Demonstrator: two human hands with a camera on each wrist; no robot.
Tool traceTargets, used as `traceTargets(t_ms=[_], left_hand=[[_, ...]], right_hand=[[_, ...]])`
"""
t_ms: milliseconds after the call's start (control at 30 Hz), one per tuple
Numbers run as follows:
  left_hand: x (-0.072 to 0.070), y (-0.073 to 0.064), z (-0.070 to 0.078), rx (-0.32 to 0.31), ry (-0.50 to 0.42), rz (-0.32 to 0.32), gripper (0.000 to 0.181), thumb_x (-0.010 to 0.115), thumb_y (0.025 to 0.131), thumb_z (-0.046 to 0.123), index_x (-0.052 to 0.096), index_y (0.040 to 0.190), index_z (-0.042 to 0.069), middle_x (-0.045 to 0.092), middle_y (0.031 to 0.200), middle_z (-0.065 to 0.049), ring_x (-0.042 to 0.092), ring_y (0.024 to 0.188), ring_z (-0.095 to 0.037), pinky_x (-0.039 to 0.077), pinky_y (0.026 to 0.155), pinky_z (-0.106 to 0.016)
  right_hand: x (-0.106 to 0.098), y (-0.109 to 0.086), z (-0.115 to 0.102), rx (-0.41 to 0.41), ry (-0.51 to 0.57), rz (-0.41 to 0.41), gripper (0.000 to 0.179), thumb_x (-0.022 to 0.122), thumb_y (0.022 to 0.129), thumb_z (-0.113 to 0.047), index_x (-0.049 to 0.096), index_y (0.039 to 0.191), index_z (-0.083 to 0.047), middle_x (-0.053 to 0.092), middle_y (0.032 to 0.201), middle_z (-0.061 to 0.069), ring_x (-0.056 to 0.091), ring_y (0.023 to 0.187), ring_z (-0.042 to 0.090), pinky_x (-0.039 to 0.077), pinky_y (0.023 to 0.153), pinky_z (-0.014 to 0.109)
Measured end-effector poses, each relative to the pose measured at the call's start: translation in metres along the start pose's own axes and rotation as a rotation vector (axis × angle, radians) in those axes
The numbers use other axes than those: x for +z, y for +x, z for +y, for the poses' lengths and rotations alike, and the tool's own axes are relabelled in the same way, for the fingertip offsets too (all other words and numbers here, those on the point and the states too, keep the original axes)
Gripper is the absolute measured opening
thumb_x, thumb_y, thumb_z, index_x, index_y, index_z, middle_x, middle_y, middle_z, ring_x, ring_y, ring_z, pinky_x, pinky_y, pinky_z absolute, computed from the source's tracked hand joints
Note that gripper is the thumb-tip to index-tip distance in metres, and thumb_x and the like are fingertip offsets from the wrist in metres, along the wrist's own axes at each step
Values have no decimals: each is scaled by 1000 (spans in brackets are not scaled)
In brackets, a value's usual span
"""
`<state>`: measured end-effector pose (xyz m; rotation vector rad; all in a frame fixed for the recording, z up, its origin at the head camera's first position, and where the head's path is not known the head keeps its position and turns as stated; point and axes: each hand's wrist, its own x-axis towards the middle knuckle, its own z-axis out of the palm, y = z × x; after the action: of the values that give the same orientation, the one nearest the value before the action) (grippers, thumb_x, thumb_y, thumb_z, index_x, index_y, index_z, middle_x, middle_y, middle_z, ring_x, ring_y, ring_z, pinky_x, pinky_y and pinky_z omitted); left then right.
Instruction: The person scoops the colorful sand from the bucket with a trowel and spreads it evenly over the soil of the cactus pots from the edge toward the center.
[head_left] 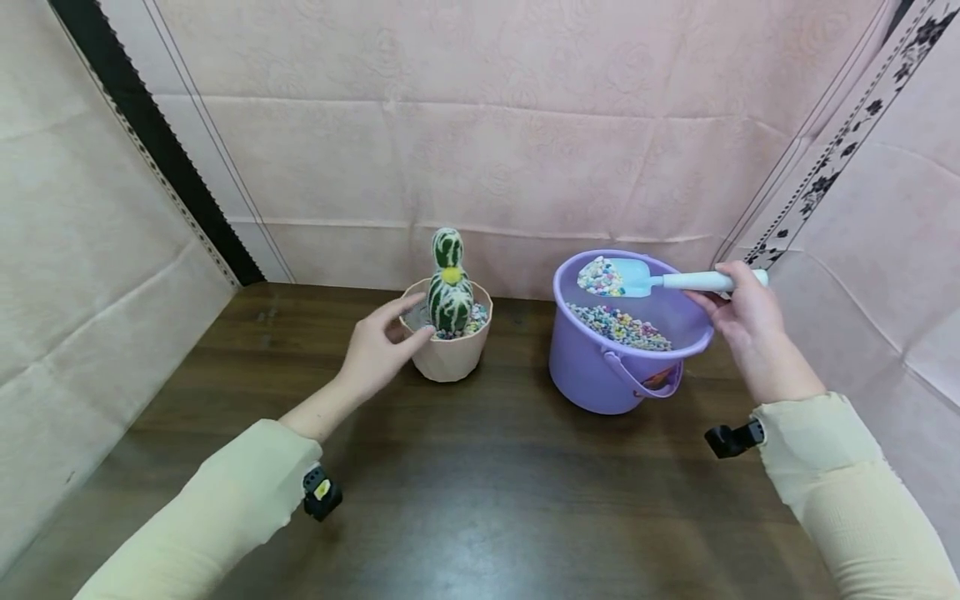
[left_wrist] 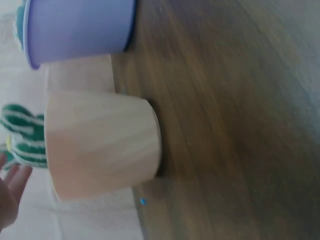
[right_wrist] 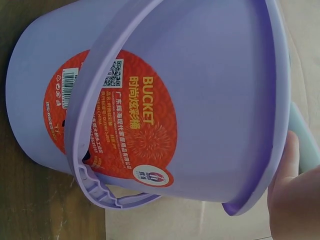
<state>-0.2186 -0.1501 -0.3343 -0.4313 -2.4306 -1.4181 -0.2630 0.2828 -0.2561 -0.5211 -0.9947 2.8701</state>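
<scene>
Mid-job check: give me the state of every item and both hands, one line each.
Pot: upright, with granules inside.
Cactus: upright in the pot.
Bucket: upright, partly filled with granules.
Bucket handle: swung down.
Scoop: loaded with granules, over the bucket.
Left hand: at the pot's rim, contact unclear.
Right hand: gripping the scoop.

Your arms (head_left: pixel 202 504) both extend fwd. L hand (head_left: pixel 375 350) has thumb (head_left: pixel 415 342) & fingers (head_left: pixel 395 310) apart; R hand (head_left: pixel 750 317) is curled, gripping.
</scene>
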Motion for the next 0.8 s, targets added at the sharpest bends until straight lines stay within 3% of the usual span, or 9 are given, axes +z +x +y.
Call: traceTargets(t_ms=[133, 300, 433, 533, 600, 700, 800], left_hand=[[-4, 5, -12, -159, 58, 15, 61, 63, 88, 33, 42, 141, 12, 44, 143, -12, 49, 123, -32, 47, 97, -47], [4, 10, -26, -343, 107, -56, 74, 54, 92, 43, 21, 149, 8, 30, 151, -16, 41, 131, -33, 41, 104, -47], [14, 13, -31, -348, 104, -74, 70, 51, 96, 30, 15, 148, -1, 43, 135, -25, 51, 113, -34, 46, 93, -43], [16, 17, -33, -352, 83, -86, 67, 49, 96, 24, 15, 148, 0, 47, 126, -25, 50, 104, -33, 45, 85, -40], [14, 21, -36, -385, 28, -121, 66, 46, 98, 24, 10, 150, 4, 40, 137, -24, 50, 111, -33, 47, 88, -41], [9, 28, -42, -440, -115, -191, 65, 41, 100, 22, 3, 151, 9, 17, 154, -19, 41, 128, -35, 45, 99, -47], [6, 34, -49, -470, -254, -227, 63, 38, 100, 18, 1, 152, 12, 9, 156, -18, 34, 134, -38, 41, 103, -51]], right_hand=[[1, 0, 1, 5, -10, 26, 27, 64, 80, 8, 46, 91, -9, 44, 95, 5, 67, 72, 31, 58, 66, 48], [3, -2, 3, 3, -19, 28, 25, 64, 80, 8, 47, 90, -8, 44, 92, 5, 65, 74, 29, 58, 67, 48], [5, -3, 5, 4, -28, 31, 27, 66, 79, 8, 47, 91, -8, 44, 94, 5, 65, 75, 29, 57, 70, 48], [7, -3, 5, 4, -40, 31, 27, 66, 79, 8, 47, 90, -8, 43, 98, 5, 66, 76, 30, 57, 75, 47], [8, -3, 6, 2, -43, 22, 25, 65, 80, 8, 47, 89, -7, 43, 99, 5, 65, 76, 30, 56, 77, 46], [10, -4, 9, 2, -55, 12, 20, 63, 81, 6, 48, 87, -5, 44, 97, 6, 64, 75, 30, 57, 75, 45], [12, -5, 13, 10, -61, -2, 15, 62, 83, 5, 50, 83, -4, 45, 93, 8, 65, 75, 30, 58, 72, 44]])
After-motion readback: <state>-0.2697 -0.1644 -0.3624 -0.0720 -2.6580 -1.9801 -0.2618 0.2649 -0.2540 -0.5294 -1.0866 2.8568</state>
